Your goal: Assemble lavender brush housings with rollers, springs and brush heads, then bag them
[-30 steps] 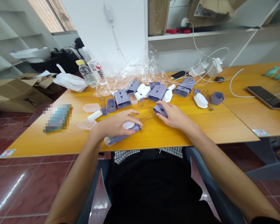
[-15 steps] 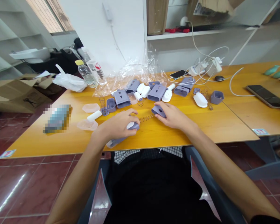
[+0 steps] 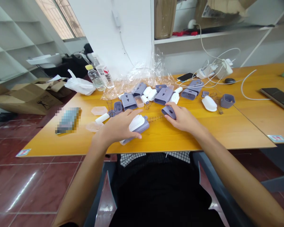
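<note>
My left hand (image 3: pixel 119 126) grips a purple housing with a white ribbed insert (image 3: pixel 137 125) near the table's front edge, tilted up off the wood. My right hand (image 3: pixel 183 118) is closed on a small purple cap (image 3: pixel 168 111) resting on the table. A metal spring (image 3: pixel 155 118) lies between the housing and the cap. Behind them lie several more purple housings (image 3: pixel 128 101), white inserts (image 3: pixel 209 103) and loose springs (image 3: pixel 219 108).
Orange wooden table (image 3: pixel 227 129) with crumpled clear plastic (image 3: pixel 142 75), water bottles (image 3: pixel 94 77), a white bag (image 3: pixel 80 85), a phone (image 3: pixel 278 98), a charger with cables (image 3: pixel 223 67) and a mouse (image 3: pixel 230 81). Cardboard boxes (image 3: pixel 28 96) and red tile floor lie to the left.
My left hand closed round the purple housing and tipped it up so the white insert shows. The right hand stayed on the cap. The view shifted slightly.
</note>
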{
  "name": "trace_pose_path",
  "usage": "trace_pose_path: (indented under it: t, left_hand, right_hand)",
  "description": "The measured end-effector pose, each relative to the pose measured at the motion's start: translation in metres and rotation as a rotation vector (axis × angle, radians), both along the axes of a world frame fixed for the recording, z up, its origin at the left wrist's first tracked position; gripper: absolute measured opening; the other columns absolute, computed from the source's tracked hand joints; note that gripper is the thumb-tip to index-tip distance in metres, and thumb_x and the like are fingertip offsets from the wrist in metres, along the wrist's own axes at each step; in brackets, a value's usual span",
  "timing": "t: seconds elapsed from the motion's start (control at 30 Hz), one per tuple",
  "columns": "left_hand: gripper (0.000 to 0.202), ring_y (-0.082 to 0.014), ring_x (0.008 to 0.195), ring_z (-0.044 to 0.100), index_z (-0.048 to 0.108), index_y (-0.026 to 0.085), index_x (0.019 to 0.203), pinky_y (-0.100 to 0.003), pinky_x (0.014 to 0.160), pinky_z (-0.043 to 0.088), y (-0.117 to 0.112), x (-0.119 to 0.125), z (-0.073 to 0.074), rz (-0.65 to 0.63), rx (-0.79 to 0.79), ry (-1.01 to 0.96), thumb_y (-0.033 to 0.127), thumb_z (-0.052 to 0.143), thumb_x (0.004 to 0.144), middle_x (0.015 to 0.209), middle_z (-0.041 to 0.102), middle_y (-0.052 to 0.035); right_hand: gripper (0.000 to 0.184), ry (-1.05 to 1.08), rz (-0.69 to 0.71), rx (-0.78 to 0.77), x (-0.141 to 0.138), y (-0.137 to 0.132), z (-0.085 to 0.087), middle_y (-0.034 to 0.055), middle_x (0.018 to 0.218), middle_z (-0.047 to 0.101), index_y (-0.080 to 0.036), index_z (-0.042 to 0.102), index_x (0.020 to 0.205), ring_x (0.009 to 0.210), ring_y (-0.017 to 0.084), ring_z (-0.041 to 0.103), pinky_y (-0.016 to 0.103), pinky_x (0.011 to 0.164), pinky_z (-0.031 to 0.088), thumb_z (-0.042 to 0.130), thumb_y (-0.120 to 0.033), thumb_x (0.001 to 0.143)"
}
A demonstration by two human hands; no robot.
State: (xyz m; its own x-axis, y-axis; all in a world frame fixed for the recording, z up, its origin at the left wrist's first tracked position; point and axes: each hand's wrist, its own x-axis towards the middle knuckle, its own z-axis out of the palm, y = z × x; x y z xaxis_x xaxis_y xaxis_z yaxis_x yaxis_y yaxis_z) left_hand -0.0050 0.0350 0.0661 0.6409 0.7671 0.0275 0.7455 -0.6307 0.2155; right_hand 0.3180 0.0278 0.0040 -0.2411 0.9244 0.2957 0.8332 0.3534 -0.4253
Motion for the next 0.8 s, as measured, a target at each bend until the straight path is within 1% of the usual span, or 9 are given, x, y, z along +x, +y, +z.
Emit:
trace_pose_path:
  t: [0.07,0.17,0.27,0.33,0.43,0.53,0.6,0.67,0.8]
  left_hand:
    - [0.106,-0.045,0.143,0.056,0.037,0.033,0.165,-0.053,0.115,0.046,-0.002,-0.012,0.0,0.012,-0.05,0.041,0.064,0.087,0.076,0.157,0.059,-0.014]
    - [0.105,-0.0448,0.145,0.056,0.035,0.035,0.166,-0.054,0.115,0.047,0.001,-0.019,0.001,0.022,-0.116,0.049,0.054,0.087,0.077,0.159,0.059,-0.0117]
    - [0.098,-0.0418,0.15,0.052,0.038,0.031,0.165,-0.053,0.122,0.043,0.01,-0.01,-0.002,-0.029,-0.138,-0.011,0.048,0.084,0.08,0.167,0.052,-0.0109]
    - [0.096,-0.0395,0.153,0.049,0.04,0.027,0.164,-0.052,0.126,0.039,0.017,0.0,-0.008,-0.054,-0.116,-0.091,0.048,0.084,0.082,0.169,0.049,-0.0121]
    - [0.089,-0.0381,0.151,0.052,0.044,0.024,0.16,-0.053,0.128,0.038,0.023,0.011,-0.021,-0.029,-0.069,-0.232,0.051,0.082,0.084,0.165,0.053,-0.0145]
    - [0.084,-0.0385,0.146,0.056,0.048,0.024,0.155,-0.054,0.124,0.043,0.022,0.016,-0.031,-0.002,-0.062,-0.33,0.052,0.082,0.083,0.161,0.056,-0.0144]
    - [0.081,-0.0376,0.142,0.059,0.051,0.024,0.15,-0.053,0.121,0.046,0.018,0.019,-0.033,-0.009,-0.082,-0.371,0.051,0.083,0.081,0.157,0.059,-0.0137]
    - [0.077,-0.0363,0.137,0.062,0.053,0.023,0.146,-0.052,0.119,0.049,0.015,0.021,-0.033,-0.023,-0.101,-0.401,0.049,0.084,0.08,0.152,0.062,-0.0131]
    - [0.072,-0.0353,0.134,0.064,0.053,0.024,0.142,-0.052,0.115,0.051,0.012,0.024,-0.031,-0.034,-0.114,-0.424,0.047,0.082,0.08,0.147,0.064,-0.0122]
  right_hand:
    - [0.054,0.004,-0.01,-0.008,-0.001,-0.001,0.001,0.0185,0.118,0.077,-0.021,0.051,0.149,0.1,0.041,0.072,0.053,0.086,0.055,0.055,-0.043,0.101]
    - [0.053,0.021,0.002,-0.015,-0.003,-0.003,0.003,0.0173,0.114,0.078,-0.021,0.051,0.149,0.099,0.04,0.072,0.05,0.085,0.055,0.056,-0.042,0.1]
    - [0.053,0.042,-0.001,0.0,-0.003,-0.003,0.003,0.0167,0.113,0.078,-0.022,0.052,0.148,0.099,0.039,0.071,0.049,0.084,0.055,0.057,-0.042,0.099]
    - [0.052,0.057,-0.03,0.021,-0.002,-0.002,0.002,0.0165,0.113,0.078,-0.022,0.053,0.147,0.098,0.039,0.071,0.05,0.083,0.055,0.057,-0.041,0.098]
    - [0.051,0.099,-0.107,0.058,0.003,0.001,-0.002,0.016,0.107,0.078,-0.022,0.054,0.145,0.091,0.038,0.07,0.049,0.08,0.054,0.058,-0.041,0.097]
    - [0.05,0.128,-0.174,0.103,0.006,0.004,-0.005,0.0149,0.1,0.077,-0.022,0.055,0.142,0.085,0.037,0.069,0.047,0.076,0.054,0.059,-0.042,0.096]
    - [0.049,0.135,-0.19,0.117,0.006,0.005,-0.006,0.0141,0.096,0.076,-0.022,0.056,0.141,0.083,0.036,0.068,0.048,0.076,0.054,0.06,-0.042,0.096]
    - [0.05,0.145,-0.172,0.11,0.005,0.005,-0.006,0.0137,0.097,0.076,-0.023,0.055,0.141,0.084,0.036,0.068,0.048,0.077,0.054,0.06,-0.043,0.096]
    - [0.05,0.166,-0.099,0.078,0.003,0.005,-0.006,0.0143,0.105,0.078,-0.023,0.053,0.143,0.091,0.038,0.07,0.051,0.083,0.055,0.06,-0.042,0.097]
